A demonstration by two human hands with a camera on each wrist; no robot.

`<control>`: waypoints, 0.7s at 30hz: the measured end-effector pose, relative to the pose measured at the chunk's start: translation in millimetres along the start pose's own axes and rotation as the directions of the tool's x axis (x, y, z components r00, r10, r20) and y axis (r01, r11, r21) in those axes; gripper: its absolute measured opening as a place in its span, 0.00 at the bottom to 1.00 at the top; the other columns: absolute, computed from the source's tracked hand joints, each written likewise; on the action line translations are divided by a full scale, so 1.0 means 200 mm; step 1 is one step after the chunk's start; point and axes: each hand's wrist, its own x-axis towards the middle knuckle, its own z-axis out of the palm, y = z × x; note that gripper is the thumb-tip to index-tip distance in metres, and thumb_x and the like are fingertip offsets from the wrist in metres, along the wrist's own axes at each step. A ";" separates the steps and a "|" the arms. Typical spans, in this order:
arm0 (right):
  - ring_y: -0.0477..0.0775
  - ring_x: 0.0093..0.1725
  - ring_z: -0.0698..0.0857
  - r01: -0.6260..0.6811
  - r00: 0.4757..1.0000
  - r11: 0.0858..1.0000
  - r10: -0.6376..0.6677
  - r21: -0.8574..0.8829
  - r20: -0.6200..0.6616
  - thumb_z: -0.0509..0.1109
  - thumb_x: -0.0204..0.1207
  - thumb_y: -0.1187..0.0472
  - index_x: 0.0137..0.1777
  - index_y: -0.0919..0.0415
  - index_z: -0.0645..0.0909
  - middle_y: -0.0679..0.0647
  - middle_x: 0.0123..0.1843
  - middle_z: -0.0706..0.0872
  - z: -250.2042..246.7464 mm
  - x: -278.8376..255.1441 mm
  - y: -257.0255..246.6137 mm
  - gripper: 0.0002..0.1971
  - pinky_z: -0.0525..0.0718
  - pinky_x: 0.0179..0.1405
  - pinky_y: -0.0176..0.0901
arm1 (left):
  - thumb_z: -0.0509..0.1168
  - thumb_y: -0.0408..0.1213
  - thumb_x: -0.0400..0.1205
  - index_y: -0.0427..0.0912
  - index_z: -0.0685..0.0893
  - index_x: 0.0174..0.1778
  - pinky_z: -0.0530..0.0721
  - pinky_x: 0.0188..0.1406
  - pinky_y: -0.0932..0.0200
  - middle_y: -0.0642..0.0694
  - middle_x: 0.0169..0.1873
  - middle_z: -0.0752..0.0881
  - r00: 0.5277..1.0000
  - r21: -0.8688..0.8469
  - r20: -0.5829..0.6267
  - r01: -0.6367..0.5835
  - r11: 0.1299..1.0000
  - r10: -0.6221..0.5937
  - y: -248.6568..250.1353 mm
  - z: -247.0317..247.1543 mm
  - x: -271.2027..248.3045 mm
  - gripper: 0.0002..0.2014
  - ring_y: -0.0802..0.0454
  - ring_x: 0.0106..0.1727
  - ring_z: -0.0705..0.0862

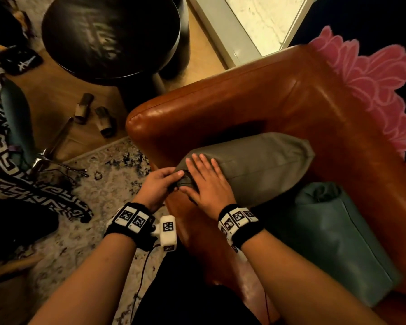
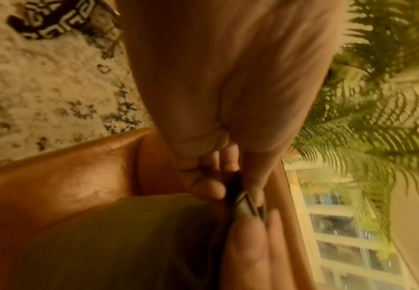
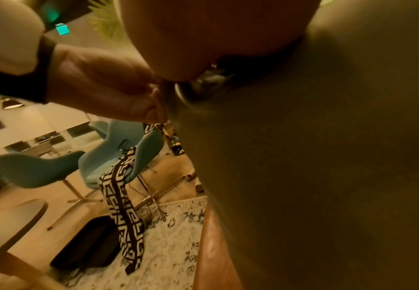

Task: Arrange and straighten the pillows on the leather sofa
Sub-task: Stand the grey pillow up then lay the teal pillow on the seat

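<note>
A grey-green pillow (image 1: 256, 165) stands on edge in the corner of the brown leather sofa (image 1: 244, 102), leaning toward the armrest. My left hand (image 1: 161, 184) pinches its near left corner between thumb and fingers; the left wrist view shows that pinched corner (image 2: 243, 204). My right hand (image 1: 205, 178) lies flat on the pillow's top edge, fingers straight and spread. The pillow (image 3: 315, 157) fills the right wrist view, with the left hand (image 3: 109, 88) at its corner. A teal leather pillow (image 1: 338, 240) lies on the seat to the right.
A pink flower-shaped cushion (image 1: 375, 90) hangs over the sofa back. A round black side table (image 1: 113, 36) stands beyond the armrest. Two slippers (image 1: 94, 113) lie on the wood floor. A teal chair with a black-and-white throw (image 1: 0, 141) stands left on the patterned rug (image 1: 98, 198).
</note>
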 end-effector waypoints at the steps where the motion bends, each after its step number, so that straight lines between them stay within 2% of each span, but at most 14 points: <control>1: 0.52 0.88 0.48 -0.017 1.000 1.000 0.017 0.006 0.017 0.49 0.83 0.32 0.88 0.57 0.53 0.54 0.89 0.55 -0.01 0.00 0.02 0.40 0.39 0.87 0.51 | 0.66 0.29 0.84 0.35 0.89 0.50 0.79 0.37 0.61 0.39 0.42 0.88 1.000 -0.052 -0.007 0.019 0.998 -0.020 0.00 0.00 0.00 0.06 0.51 0.39 0.84; 4: 0.54 0.88 0.49 -0.010 1.000 1.000 0.009 0.023 0.022 0.49 0.83 0.33 0.87 0.57 0.56 0.56 0.88 0.57 -0.03 -0.01 0.03 0.39 0.37 0.86 0.52 | 0.69 0.32 0.82 0.34 0.87 0.58 0.80 0.36 0.57 0.36 0.47 0.88 0.979 -0.196 -0.139 0.123 0.973 -0.151 0.02 0.01 0.04 0.10 0.47 0.42 0.85; 6: 0.57 0.88 0.51 0.012 1.000 0.999 -0.011 -0.048 0.027 0.48 0.84 0.35 0.86 0.55 0.58 0.56 0.88 0.60 -0.02 -0.04 0.01 0.36 0.38 0.85 0.58 | 0.77 0.43 0.77 0.34 0.88 0.55 0.84 0.30 0.55 0.35 0.45 0.88 0.951 -0.122 -0.235 0.174 0.977 -0.199 0.03 0.03 0.04 0.18 0.45 0.40 0.86; 8: 0.59 0.88 0.51 0.037 0.998 0.993 -0.031 -0.109 0.054 0.47 0.84 0.35 0.86 0.53 0.58 0.55 0.88 0.59 0.00 -0.06 0.00 0.35 0.39 0.84 0.61 | 0.81 0.47 0.71 0.36 0.89 0.39 0.85 0.35 0.47 0.35 0.36 0.88 0.955 0.143 -0.283 0.128 0.981 -0.084 0.04 0.05 0.03 0.17 0.44 0.38 0.85; 9: 0.59 0.88 0.52 0.045 0.997 0.991 -0.037 -0.125 0.063 0.46 0.84 0.36 0.87 0.51 0.57 0.54 0.88 0.59 0.00 -0.08 0.01 0.35 0.39 0.84 0.61 | 0.81 0.44 0.72 0.36 0.87 0.33 0.82 0.37 0.47 0.35 0.33 0.86 0.965 0.253 -0.262 0.066 0.965 0.003 0.04 0.06 0.02 0.15 0.45 0.37 0.83; 10: 0.57 0.88 0.53 0.046 0.997 0.989 -0.037 -0.144 0.061 0.46 0.84 0.36 0.87 0.48 0.57 0.53 0.88 0.60 -0.02 -0.08 0.05 0.33 0.41 0.84 0.62 | 0.80 0.40 0.74 0.36 0.87 0.32 0.81 0.39 0.48 0.36 0.32 0.86 0.972 0.303 -0.226 0.004 0.953 0.067 0.05 0.06 0.01 0.12 0.46 0.38 0.83; 12: 0.55 0.88 0.55 -0.052 0.998 0.979 0.056 -0.197 0.016 0.44 0.84 0.37 0.86 0.43 0.56 0.50 0.88 0.60 -0.05 -0.08 0.23 0.31 0.45 0.84 0.66 | 0.75 0.33 0.79 0.35 0.89 0.40 0.83 0.42 0.52 0.39 0.37 0.89 0.980 0.241 -0.186 -0.025 0.970 0.072 0.05 0.02 -0.01 0.05 0.45 0.42 0.86; 14: 0.57 0.88 0.55 -0.257 0.966 0.939 0.252 -0.228 -0.052 0.38 0.84 0.35 0.86 0.42 0.55 0.51 0.88 0.59 -0.11 -0.09 0.46 0.32 0.44 0.83 0.68 | 0.70 0.31 0.83 0.33 0.88 0.48 0.86 0.41 0.55 0.40 0.42 0.90 0.975 0.156 -0.217 -0.016 0.988 0.050 0.02 -0.05 -0.02 0.04 0.44 0.45 0.87; 16: 0.61 0.88 0.52 -0.375 0.927 0.899 0.366 -0.227 -0.081 0.31 0.82 0.32 0.87 0.44 0.56 0.56 0.89 0.56 -0.20 -0.12 0.66 0.36 0.39 0.84 0.62 | 0.66 0.34 0.87 0.34 0.85 0.52 0.86 0.37 0.56 0.41 0.44 0.88 0.959 0.156 -0.278 -0.006 0.988 0.050 0.00 -0.05 -0.04 0.07 0.45 0.43 0.86; 17: 0.62 0.88 0.49 -0.422 0.907 0.876 0.411 -0.234 -0.095 0.33 0.82 0.31 0.87 0.44 0.55 0.58 0.89 0.53 -0.24 -0.12 0.73 0.37 0.34 0.83 0.61 | 0.63 0.38 0.88 0.36 0.83 0.52 0.86 0.35 0.53 0.40 0.44 0.87 0.947 0.199 -0.316 0.005 0.980 0.059 -0.01 -0.03 -0.03 0.09 0.45 0.41 0.86; 18: 0.63 0.88 0.46 -0.496 0.868 0.840 0.477 -0.220 -0.137 0.38 0.83 0.30 0.87 0.44 0.54 0.59 0.89 0.50 -0.28 -0.11 0.78 0.35 0.30 0.81 0.63 | 0.60 0.43 0.89 0.36 0.82 0.52 0.87 0.34 0.51 0.38 0.43 0.86 0.935 0.260 -0.349 0.033 0.965 0.062 0.00 0.00 -0.02 0.13 0.44 0.39 0.86; 19: 0.64 0.88 0.46 -0.618 0.784 0.772 0.590 -0.150 -0.193 0.45 0.83 0.32 0.87 0.45 0.53 0.60 0.89 0.50 -0.33 -0.09 0.81 0.35 0.30 0.81 0.66 | 0.57 0.47 0.90 0.35 0.81 0.53 0.88 0.33 0.50 0.37 0.43 0.85 0.922 0.300 -0.384 0.064 0.952 0.059 0.01 0.04 0.01 0.17 0.42 0.37 0.86; 20: 0.67 0.87 0.52 -0.731 0.663 0.682 0.710 -0.004 -0.237 0.51 0.84 0.35 0.86 0.48 0.55 0.62 0.88 0.54 -0.37 -0.08 0.82 0.34 0.39 0.82 0.69 | 0.54 0.52 0.90 0.34 0.80 0.53 0.89 0.34 0.47 0.36 0.44 0.85 0.909 0.330 -0.414 0.094 0.939 0.055 0.04 0.08 0.03 0.22 0.40 0.38 0.86; 21: 0.69 0.83 0.62 -0.788 0.542 0.584 0.809 0.197 -0.228 0.56 0.84 0.39 0.83 0.54 0.62 0.65 0.84 0.63 -0.41 -0.06 0.84 0.32 0.54 0.82 0.68 | 0.51 0.58 0.88 0.35 0.81 0.52 0.90 0.38 0.44 0.35 0.44 0.86 0.894 0.362 -0.443 0.106 0.926 0.071 0.07 0.12 0.05 0.27 0.37 0.40 0.87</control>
